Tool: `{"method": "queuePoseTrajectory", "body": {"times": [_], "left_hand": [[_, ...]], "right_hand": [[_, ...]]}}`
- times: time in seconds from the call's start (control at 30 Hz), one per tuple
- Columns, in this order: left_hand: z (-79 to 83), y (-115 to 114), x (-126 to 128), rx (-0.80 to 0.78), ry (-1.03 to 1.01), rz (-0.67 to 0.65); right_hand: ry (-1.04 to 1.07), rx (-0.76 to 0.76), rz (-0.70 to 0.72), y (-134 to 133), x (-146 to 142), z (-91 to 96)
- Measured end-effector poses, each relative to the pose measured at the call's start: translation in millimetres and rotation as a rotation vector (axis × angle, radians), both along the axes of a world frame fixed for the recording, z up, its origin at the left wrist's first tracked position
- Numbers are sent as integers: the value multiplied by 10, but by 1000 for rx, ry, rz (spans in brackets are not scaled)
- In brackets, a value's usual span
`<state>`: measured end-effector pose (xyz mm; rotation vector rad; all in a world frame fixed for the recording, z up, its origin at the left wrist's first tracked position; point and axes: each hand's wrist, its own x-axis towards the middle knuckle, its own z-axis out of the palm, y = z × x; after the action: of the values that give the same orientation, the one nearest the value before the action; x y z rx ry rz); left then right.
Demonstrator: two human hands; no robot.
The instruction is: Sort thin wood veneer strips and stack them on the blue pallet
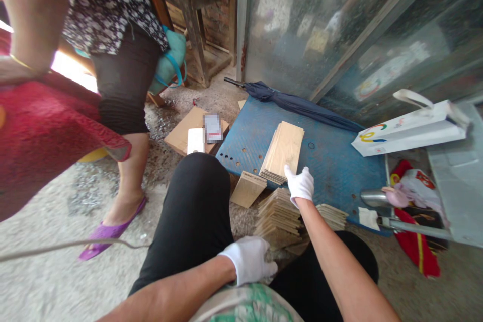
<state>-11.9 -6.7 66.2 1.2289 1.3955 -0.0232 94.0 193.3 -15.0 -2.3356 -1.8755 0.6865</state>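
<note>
My right hand point(301, 184), in a white glove, is at the near right corner of a stack of thin wooden boards point(286, 148). One finger or the thumb reaches onto the top board, while the other fingers are loosely bent and apart from it. The boards lie slightly fanned on a blue platform point(324, 161). My left hand point(251, 260), also gloved, hovers low by my lap between my knees, its fingers loosely spread with nothing visible in them. Below the platform edge stands a taller pile of boards point(277, 216), beside a small leaning board piece point(248, 189).
A folded umbrella point(298, 105) lies along the platform's back edge, by a glass partition point(287, 25). At right are a white paper bag point(407, 128) and a metal cup point(373, 197). A cardboard box point(181, 131) sits left of the platform. Another person point(124, 85) holds red cloth.
</note>
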Motion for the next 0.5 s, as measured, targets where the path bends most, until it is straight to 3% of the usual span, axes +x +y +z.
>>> {"method": "queuePoseTrajectory", "body": {"times": [0.17, 0.5], "left_hand": [[-12, -4, -7, -7, -49, 27], [27, 28, -20, -21, -32, -8]], "right_hand": [[-112, -102, 79, 35, -297, 100], [-251, -231, 80, 26, -585, -48]]}}
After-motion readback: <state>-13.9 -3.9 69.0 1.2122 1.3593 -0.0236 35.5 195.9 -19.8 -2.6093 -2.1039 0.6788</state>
